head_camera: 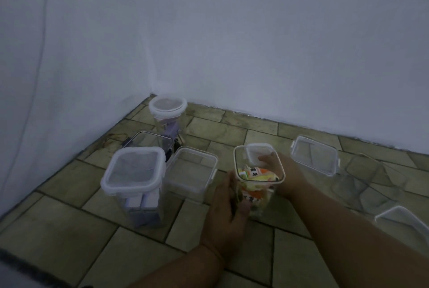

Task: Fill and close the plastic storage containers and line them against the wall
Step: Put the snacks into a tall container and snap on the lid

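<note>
— What's in hand over there?

— An open jar [258, 178], standing on the tiled floor [69, 236], stuffed with bright orange and yellow packets [254, 173]. The left hand [228, 213] wraps its near side, fingers curled against the clear wall. The right hand [277, 171] is at its far side by the rim; how those fingers sit, I can't tell, the plastic blurs them.

— Lid?

— A small white-rimmed one [258, 154] lies just behind the rim, by the right fingertips. Touching or not, I can't say.

— And the others?

— A lidded square jar [134, 183] with pale purple things inside stands to the left, well off the wall [255, 44]. An empty open box [191, 169] sits between the two. A lidded round jar [167, 113] is in the corner. Another lid [314, 154] lies to the right, and more empty clear tubs [364, 178] beyond it.
</note>
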